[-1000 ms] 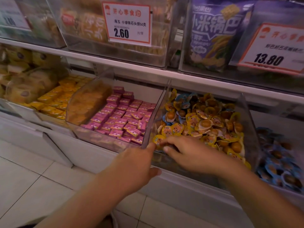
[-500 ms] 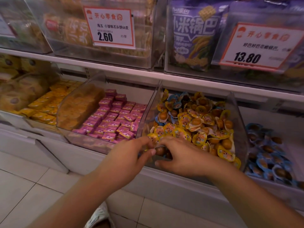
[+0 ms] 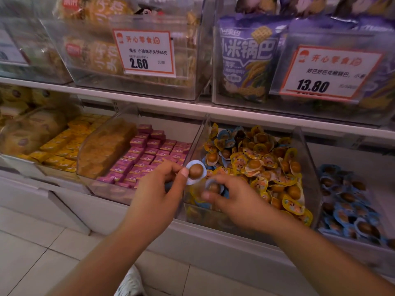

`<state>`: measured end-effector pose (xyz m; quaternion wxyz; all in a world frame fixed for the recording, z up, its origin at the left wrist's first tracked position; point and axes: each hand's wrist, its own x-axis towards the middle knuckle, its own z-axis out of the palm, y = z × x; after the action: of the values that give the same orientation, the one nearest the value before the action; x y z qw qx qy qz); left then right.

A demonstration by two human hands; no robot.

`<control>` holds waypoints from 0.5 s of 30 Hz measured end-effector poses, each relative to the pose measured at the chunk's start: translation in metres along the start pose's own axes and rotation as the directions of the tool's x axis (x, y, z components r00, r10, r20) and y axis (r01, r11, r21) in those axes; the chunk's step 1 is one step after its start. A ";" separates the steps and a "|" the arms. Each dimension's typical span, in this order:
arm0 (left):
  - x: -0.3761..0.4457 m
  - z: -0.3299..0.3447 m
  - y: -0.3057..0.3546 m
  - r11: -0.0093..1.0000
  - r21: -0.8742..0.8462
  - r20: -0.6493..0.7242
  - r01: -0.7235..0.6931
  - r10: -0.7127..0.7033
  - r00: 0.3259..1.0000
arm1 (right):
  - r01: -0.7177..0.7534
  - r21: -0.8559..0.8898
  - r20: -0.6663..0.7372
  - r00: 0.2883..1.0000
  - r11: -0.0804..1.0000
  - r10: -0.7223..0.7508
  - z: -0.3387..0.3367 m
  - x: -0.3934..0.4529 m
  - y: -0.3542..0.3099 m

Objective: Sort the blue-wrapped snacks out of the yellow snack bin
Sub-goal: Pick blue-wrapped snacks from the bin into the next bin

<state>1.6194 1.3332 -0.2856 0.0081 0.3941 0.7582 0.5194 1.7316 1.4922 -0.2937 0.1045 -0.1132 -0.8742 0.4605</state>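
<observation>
A clear bin (image 3: 307, 167) holds a heap of yellow-wrapped snacks (image 3: 265, 165), each with a round brown ball inside. Several blue-wrapped snacks (image 3: 226, 135) lie at the heap's back left. My left hand (image 3: 158, 193) pinches one blue-wrapped snack (image 3: 195, 171) by its rim, lifted at the bin's front left corner. My right hand (image 3: 237, 199) is inside the front of the bin, fingers closed around a second blue-wrapped snack (image 3: 213, 186).
To the right, a bin of blue-wrapped snacks (image 3: 350, 201). To the left, pink boxes (image 3: 149, 154) and yellow boxes (image 3: 57, 146) in clear bins. The upper shelf (image 3: 192, 110) carries bagged snacks behind price tags. White floor tiles (image 3: 32, 253) lie below.
My left hand has lifted a blue-wrapped snack out of the bin's front corner. My right hand has closed on another blue one in the front of the heap.
</observation>
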 end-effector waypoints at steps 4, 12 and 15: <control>0.000 0.028 0.012 0.997 0.016 -0.030 -0.075 0.075 0.997 | -0.140 0.575 -0.313 0.873 0.806 0.375 -0.019 -0.005 -0.012; 0.012 0.098 0.049 0.951 0.039 0.019 -0.306 0.305 0.952 | -0.248 0.948 0.158 0.912 0.201 0.379 -0.048 -0.040 -0.023; 0.004 0.118 0.061 0.956 -0.078 0.093 -0.281 0.288 0.953 | -0.130 0.967 0.035 0.920 0.220 0.390 -0.064 -0.054 -0.018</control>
<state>1.7023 1.4371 -0.2894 -0.0149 0.5252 0.6751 0.5179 1.7993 1.5166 -0.2475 0.1659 -0.2214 -0.3688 0.8874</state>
